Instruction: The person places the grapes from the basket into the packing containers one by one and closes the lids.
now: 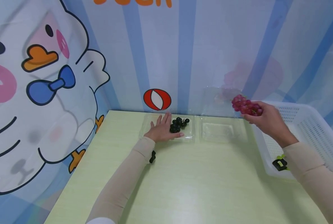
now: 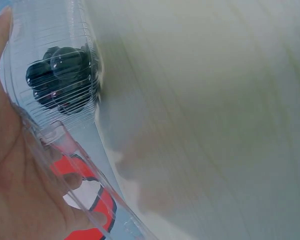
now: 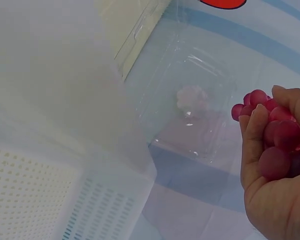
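Observation:
My right hand (image 1: 270, 121) holds a bunch of red grapes (image 1: 246, 106) in the air near the basket's back left corner. In the right wrist view, the fingers curl round the red grapes (image 3: 282, 135). My left hand (image 1: 162, 130) lies with straight, spread fingers on a clear plastic box (image 1: 190, 133). A bunch of black grapes (image 1: 178, 125) sits in that box, beside the hand. The left wrist view shows fingers through the clear plastic and the black grapes (image 2: 62, 80) behind the box wall. A second clear plastic box (image 1: 218, 132), with its lid raised, stands to the right.
A white perforated basket (image 1: 260, 149) stands at the right of the pale wooden table (image 1: 183, 186). Against its near side is a small black and green object (image 1: 280, 163), partly hidden by the right arm. A printed curtain (image 1: 166, 56) hangs behind the table.

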Motion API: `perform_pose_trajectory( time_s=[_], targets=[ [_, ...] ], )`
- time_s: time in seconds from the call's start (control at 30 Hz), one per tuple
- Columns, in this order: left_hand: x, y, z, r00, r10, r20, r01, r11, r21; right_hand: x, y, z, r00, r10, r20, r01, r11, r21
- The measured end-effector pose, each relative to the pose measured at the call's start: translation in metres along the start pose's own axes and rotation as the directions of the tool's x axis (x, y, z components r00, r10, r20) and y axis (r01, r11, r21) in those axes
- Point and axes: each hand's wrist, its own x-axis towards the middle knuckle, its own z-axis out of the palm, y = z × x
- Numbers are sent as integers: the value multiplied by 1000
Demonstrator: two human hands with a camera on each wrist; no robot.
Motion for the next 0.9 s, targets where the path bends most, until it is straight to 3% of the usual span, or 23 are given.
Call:
perform_pose_trajectory(
  time_s=[0.27,0.9],
  targets=[
    [0,1,0,1000,-9,8,9,1000,9,-3,-6,4,999,25,26,-26,1000,15],
    [0,0,1,1000,-11,5,11,999,34,-14,-23,19,1000,10,2,-10,995,97]
  ],
)
